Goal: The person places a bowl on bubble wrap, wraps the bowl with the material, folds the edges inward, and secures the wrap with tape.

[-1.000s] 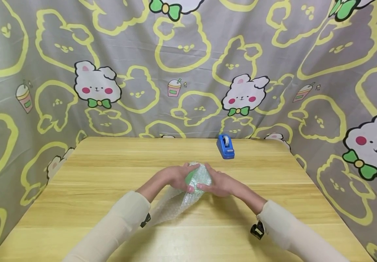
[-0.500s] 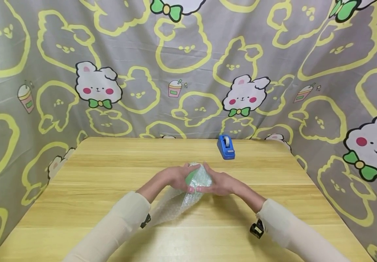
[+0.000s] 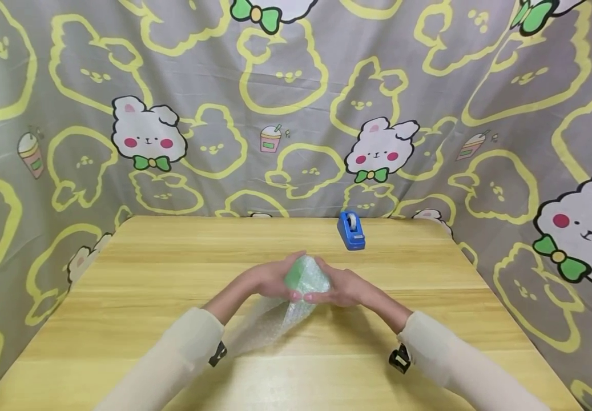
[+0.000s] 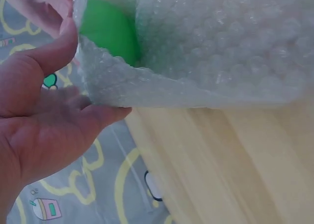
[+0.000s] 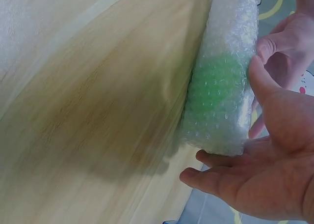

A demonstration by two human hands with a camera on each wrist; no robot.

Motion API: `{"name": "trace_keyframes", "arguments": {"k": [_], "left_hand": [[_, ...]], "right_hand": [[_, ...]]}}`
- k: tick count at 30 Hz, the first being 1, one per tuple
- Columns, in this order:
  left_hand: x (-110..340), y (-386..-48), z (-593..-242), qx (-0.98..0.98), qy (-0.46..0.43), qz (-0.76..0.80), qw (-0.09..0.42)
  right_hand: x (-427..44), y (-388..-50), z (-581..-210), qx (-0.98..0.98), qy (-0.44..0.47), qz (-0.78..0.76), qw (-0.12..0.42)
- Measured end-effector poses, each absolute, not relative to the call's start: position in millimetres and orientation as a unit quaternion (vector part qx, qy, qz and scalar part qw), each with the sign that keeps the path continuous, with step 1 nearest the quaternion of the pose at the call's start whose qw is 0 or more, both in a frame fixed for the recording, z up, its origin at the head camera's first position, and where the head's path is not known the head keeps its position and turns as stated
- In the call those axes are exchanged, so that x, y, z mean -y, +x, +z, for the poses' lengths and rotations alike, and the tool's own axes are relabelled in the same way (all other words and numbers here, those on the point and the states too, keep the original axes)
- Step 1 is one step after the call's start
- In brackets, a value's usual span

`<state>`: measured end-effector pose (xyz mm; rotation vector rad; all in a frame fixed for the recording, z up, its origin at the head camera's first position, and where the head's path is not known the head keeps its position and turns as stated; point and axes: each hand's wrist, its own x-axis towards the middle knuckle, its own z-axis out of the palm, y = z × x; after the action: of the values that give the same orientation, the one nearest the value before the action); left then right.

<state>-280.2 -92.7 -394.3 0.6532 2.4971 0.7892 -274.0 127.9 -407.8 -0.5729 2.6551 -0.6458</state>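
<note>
A sheet of clear bubble wrap (image 3: 316, 281) is folded around a green object, with a loose tail stretching toward the left forearm. The smooth green object (image 4: 110, 32) shows through the open end in the left wrist view; its kind is hidden. On the left side, my left hand (image 3: 274, 278) holds the bundle between thumb and fingers. My right hand (image 3: 348, 287) grips the opposite side, thumb in front and fingers reaching behind and below. Both thumbs nearly meet at the front. In the right wrist view the green looks blurred beneath the layered bubble wrap (image 5: 216, 86).
A blue tape dispenser (image 3: 351, 231) stands near the back edge of the wooden table (image 3: 172, 257), right of centre. A patterned grey curtain (image 3: 213, 74) hangs behind and along both sides. Each wrist carries a small black camera (image 3: 400, 358).
My left index finger has shifted from across the top of the bundle to its back edge, exposing more green. The right hand stays nearly still. The head view has shifted slightly.
</note>
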Motion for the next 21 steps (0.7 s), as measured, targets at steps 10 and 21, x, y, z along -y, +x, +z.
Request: {"name": "trace_keyframes", "arguments": {"k": [10,21], "left_hand": [[114.6,-269.8,-393.3,-0.914,0.128,0.35,0.162],[149.7,-251.6,-411.1,-0.881,0.051,0.417,0.217]], "right_hand": [[-124.8,-270.6,-405.7,-0.942,-0.196,-0.208,0.176],[-123.9,-269.5,-404.8,-0.944,-0.18,-0.209,0.182]]}}
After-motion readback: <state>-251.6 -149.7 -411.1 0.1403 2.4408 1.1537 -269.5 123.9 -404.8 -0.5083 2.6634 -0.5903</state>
